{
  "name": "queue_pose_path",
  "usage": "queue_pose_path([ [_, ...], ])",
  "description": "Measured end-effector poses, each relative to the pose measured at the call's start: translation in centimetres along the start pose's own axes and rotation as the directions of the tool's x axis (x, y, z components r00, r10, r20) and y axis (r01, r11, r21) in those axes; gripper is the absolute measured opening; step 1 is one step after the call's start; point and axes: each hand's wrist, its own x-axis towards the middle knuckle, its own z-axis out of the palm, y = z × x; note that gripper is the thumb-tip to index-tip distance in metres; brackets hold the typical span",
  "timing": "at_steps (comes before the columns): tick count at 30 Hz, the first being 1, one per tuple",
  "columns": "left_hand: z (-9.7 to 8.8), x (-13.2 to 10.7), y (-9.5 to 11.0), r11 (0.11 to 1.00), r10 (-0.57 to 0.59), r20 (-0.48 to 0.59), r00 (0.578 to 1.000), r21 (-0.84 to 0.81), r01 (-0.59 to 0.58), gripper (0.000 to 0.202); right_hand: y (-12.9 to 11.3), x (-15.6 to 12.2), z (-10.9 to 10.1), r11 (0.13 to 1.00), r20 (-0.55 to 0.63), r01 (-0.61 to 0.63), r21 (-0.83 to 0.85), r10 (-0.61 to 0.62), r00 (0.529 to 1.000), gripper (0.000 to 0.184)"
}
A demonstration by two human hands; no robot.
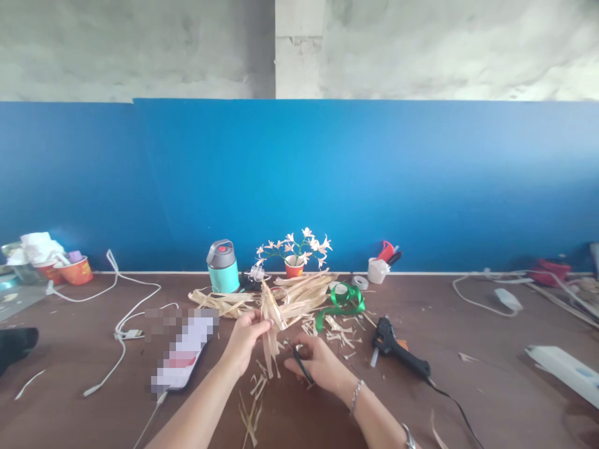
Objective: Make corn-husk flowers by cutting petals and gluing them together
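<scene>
My left hand pinches a dry, pale corn husk strip that stands up and also hangs below the fingers. In my right hand is a pair of dark-handled scissors, blades pointing up and left, close beside the lower part of the strip. Whether the blades touch it I cannot tell. Behind both hands lies a pile of similar dry husks. Small cut scraps are scattered below my left hand, and more lie right of the strip.
Green ribbon curls beside the husks, near a tape roll. A glue gun with its cord lies right; a phone on a cable lies left. A teal flask, white-flowered potted stems and a white cup stand behind.
</scene>
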Motion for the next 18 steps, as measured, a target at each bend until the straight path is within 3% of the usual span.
queue_pose_path([
  [18,-0.08,0.08,-0.11,1.0,-0.001,0.006,1.0,-0.019,0.001,0.019,-0.03,-0.11,-0.14,0.998,-0.011,0.041,-0.039,-0.042,0.999,0.026],
])
